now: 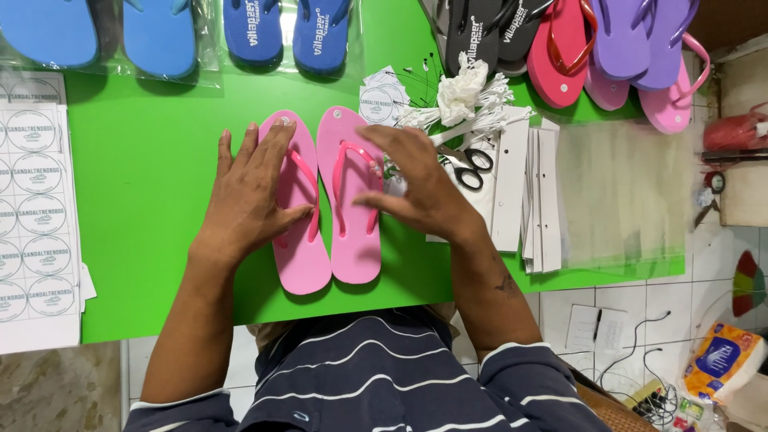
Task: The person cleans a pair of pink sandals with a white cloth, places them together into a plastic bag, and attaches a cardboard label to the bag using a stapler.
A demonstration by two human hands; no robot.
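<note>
**Pink flip-flops, side by side on the green table**

Striped sleeves [352,384] at the bottom. Pink flip-flops [356,232] lie flat, touching, toes pointing away, straps darker pink. Left hand [248,196] rests spread on the left sandal; right hand [420,188] lies loosely open over the right strap. Scissors [468,168] just beside, blue pairs [284,36] further up.

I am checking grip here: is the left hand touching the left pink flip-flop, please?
Touching: the head view shows the left hand lying flat on the left pink flip-flop.
</note>
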